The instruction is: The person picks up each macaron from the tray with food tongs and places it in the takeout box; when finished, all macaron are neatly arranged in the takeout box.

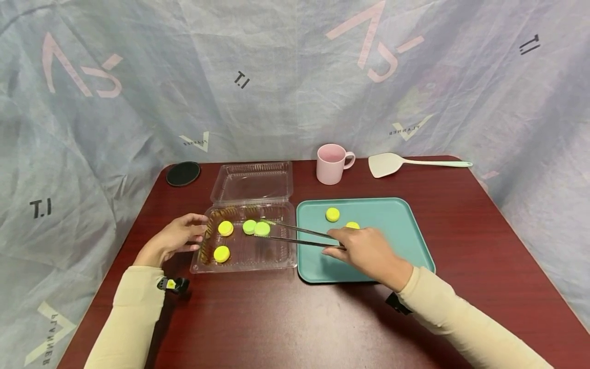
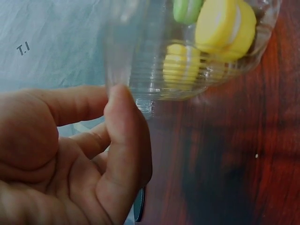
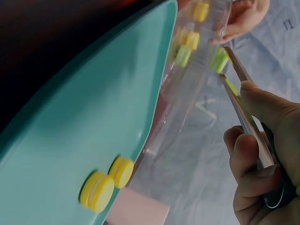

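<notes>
Nearest, a cream sleeve [image 1: 125,315] is leading to the left hand [image 1: 181,236], which is pinching the clear container [image 1: 244,268]. Rightward, between both hands, a green macaron [image 1: 263,229] is sitting at the tips of the tongs [image 1: 299,242], above the container. They are pointing lengthwise leftward from the right hand [image 1: 366,251], which is gripping them over the teal tray [image 1: 396,218].

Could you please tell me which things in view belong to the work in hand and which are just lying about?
Apparently part of the work:
tongs, held by the right hand
green macarons
yellow macarons
clear container, left hand at its edge
teal tray

Apparently just lying about:
pink mug
spatula
black disc
</notes>
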A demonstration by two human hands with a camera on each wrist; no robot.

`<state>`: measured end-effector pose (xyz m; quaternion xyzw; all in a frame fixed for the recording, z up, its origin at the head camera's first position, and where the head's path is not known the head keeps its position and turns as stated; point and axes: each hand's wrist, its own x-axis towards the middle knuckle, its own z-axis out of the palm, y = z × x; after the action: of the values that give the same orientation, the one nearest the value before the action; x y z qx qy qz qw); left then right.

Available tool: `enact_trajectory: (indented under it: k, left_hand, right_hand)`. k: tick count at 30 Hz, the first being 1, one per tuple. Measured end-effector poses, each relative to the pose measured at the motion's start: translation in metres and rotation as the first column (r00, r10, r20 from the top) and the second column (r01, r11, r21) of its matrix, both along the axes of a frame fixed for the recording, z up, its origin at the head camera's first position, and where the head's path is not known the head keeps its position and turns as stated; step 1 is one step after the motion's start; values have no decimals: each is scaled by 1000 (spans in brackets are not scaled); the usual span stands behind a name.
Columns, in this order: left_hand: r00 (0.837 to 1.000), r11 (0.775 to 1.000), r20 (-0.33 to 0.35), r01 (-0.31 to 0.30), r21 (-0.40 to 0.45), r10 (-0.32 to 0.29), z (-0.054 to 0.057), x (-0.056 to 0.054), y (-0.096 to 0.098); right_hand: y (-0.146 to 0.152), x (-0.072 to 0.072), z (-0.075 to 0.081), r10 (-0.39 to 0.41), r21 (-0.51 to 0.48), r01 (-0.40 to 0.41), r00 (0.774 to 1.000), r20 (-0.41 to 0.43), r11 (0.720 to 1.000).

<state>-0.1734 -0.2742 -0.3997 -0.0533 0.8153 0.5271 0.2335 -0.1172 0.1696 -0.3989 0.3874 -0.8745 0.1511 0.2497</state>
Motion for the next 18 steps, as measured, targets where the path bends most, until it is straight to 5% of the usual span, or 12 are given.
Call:
enact_trajectory:
  k: [18]
  left_hand:
    - [1000, 1000, -5, 5, 24, -4, 0, 1, -1]
  right_hand:
    - [-33, 4, 3, 39, 168, -55, 995, 97, 984]
